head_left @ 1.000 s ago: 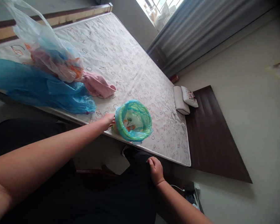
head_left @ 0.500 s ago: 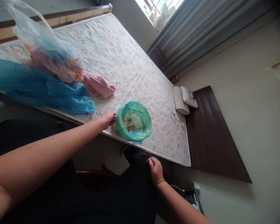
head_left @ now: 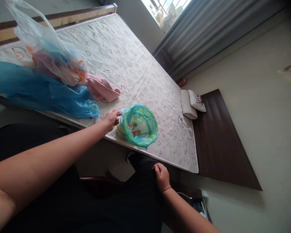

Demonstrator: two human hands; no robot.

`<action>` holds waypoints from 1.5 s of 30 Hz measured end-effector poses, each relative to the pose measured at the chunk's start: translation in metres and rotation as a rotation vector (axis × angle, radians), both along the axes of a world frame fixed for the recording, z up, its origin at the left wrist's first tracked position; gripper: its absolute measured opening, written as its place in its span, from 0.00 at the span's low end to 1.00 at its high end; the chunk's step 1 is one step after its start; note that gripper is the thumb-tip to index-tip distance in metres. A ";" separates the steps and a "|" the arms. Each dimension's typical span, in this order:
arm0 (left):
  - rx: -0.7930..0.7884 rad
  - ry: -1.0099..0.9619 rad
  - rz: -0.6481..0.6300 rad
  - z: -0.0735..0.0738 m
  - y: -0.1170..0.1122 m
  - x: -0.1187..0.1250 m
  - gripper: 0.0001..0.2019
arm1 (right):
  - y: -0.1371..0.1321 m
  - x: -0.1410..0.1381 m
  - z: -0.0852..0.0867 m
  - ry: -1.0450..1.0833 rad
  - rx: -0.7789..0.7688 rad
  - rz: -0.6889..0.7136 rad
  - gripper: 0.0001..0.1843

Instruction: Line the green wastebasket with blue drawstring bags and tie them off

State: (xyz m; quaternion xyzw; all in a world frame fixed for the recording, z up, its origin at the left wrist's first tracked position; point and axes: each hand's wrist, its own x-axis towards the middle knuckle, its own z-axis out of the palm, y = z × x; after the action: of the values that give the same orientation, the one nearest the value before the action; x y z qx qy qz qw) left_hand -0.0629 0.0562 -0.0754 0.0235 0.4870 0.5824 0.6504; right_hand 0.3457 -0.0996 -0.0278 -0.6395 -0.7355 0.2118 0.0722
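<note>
Left hand meets a blue-lined mesh basket blocking its way along a lettered mattress; pink cloth and blue plastic sheeting bar the route toward a bulging plastic bag, while fabric runs unbroken past the basket to the far edge

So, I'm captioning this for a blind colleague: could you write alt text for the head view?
A left hand touches the side of a blue-lined mesh basket sitting on a letter-print mattress. Beyond it lie a pink cloth and blue and clear plastic bags, while the right hand rests on dark clothing.
</note>
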 end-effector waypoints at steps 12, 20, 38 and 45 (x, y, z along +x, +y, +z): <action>0.132 -0.010 0.034 0.014 0.004 -0.009 0.28 | 0.001 -0.001 0.001 -0.006 0.013 0.009 0.27; 0.216 0.081 -0.030 0.011 0.005 -0.010 0.30 | 0.000 -0.003 0.002 -0.005 0.004 0.002 0.27; 0.298 0.235 -0.165 0.010 0.000 -0.008 0.35 | 0.002 -0.005 0.003 -0.022 0.018 0.009 0.27; 0.302 0.327 -0.188 0.013 -0.002 -0.005 0.36 | -0.002 -0.004 0.002 -0.008 0.012 -0.009 0.27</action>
State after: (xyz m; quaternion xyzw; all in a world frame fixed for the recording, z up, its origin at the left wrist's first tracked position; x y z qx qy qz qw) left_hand -0.0679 0.0539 -0.0622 0.2598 0.4891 0.5740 0.6032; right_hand 0.3418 -0.1013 -0.0260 -0.6431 -0.7343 0.2044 0.0739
